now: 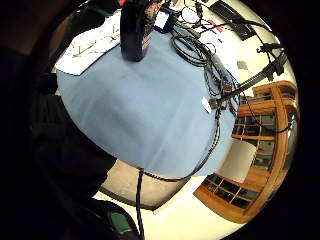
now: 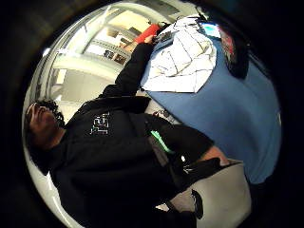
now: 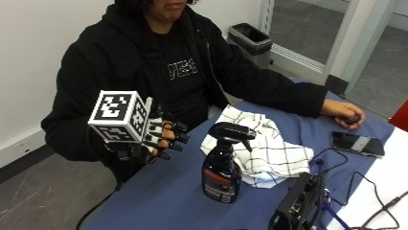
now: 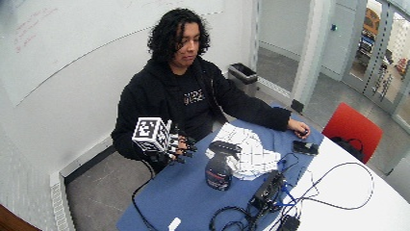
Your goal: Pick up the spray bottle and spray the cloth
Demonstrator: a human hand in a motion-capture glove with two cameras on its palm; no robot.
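Outside view: your gloved hand [image 3: 156, 139] hovers beside the spray bottle [image 3: 221, 165], fingers loosely curled, holding nothing — reach in, grip its neck, then aim at the cloth [image 3: 267, 153]

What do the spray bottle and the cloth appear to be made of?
Spray bottle: apparently dark, glossy plastic with a black trigger head, judging by its sheen and printed label. Cloth: soft woven fabric, white with a thin black grid, lying crumpled in folds on the blue table cover.

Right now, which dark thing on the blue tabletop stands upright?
The spray bottle, standing upright beside the checked cloth; the phone lies flat, further from the gloved right hand.
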